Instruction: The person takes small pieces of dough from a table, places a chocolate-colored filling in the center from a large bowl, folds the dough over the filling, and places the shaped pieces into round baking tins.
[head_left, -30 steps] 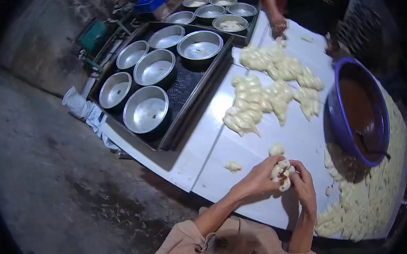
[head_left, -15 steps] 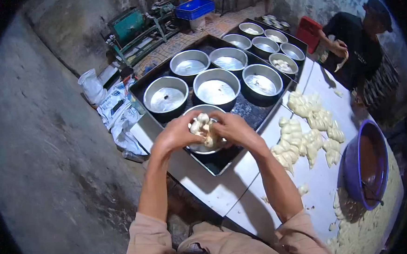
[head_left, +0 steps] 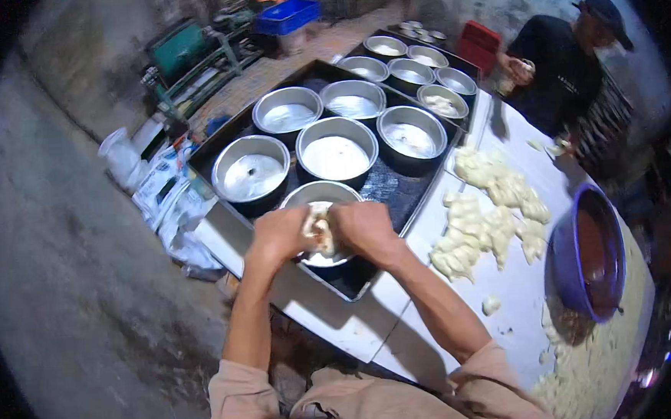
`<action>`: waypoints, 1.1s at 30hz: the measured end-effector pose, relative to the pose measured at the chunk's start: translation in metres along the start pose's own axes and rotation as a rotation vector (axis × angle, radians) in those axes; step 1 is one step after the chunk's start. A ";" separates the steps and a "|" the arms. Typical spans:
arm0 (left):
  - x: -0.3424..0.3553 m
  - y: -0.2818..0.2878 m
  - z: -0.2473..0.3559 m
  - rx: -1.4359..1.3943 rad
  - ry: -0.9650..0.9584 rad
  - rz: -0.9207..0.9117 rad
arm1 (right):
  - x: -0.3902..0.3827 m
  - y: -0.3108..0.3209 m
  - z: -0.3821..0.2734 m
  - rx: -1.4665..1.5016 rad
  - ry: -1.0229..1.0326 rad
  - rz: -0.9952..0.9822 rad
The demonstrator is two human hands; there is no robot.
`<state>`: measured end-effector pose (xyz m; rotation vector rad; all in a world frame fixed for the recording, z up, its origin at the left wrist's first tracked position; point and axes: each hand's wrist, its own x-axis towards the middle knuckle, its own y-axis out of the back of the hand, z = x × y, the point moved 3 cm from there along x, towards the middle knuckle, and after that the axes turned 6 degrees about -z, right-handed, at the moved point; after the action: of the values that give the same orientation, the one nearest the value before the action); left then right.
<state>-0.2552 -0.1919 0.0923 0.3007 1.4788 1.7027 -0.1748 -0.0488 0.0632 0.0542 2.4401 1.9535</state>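
Over the nearest round metal pan (head_left: 308, 190), my left hand (head_left: 279, 234) and my right hand (head_left: 365, 227) face each other with curled fingers. Between them is a soft, pale lump of dough (head_left: 321, 237) with brown filling or smears showing. Both hands are closed on the dough from its two sides, low in the pan's opening. Motion blurs the fingertips, and the hands hide part of the dough. To the right, several shaped dough pieces (head_left: 468, 236) lie clustered on the white tabletop (head_left: 405, 340).
Several more round pans (head_left: 337, 154) stand in a black tray (head_left: 384, 180) beyond my hands. A second tray behind holds pans, some with dough. A purple basin (head_left: 558, 261) of brown filling stands right. A co-worker (head_left: 565, 65) is at the far right; a green machine (head_left: 176, 54) stands back left.
My fingers have curled in and sunk lower into the pan; the dough's brown filling shows more. The whole view has shifted slightly. At the far right, the co-worker's raised hand has moved.
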 end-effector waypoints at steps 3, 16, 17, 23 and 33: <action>-0.011 -0.003 0.006 -0.058 -0.053 0.151 | -0.017 0.003 0.006 0.255 -0.023 0.108; -0.100 -0.023 0.106 -0.674 -0.244 0.518 | -0.378 0.005 0.176 0.747 -1.105 0.685; -0.091 -0.038 0.124 -0.693 -0.292 0.453 | -0.391 0.001 0.182 0.627 -1.112 0.574; -0.057 -0.134 0.250 -0.585 -0.390 -0.023 | -0.373 -0.021 0.149 0.217 -0.556 0.311; -0.035 -0.210 0.322 -0.930 -0.411 -0.308 | -0.393 -0.020 0.158 1.902 -0.659 0.629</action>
<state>0.0687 -0.0014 0.0027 -0.0825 0.3273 1.7450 0.2230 0.0860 0.0051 1.1853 2.6616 -0.9391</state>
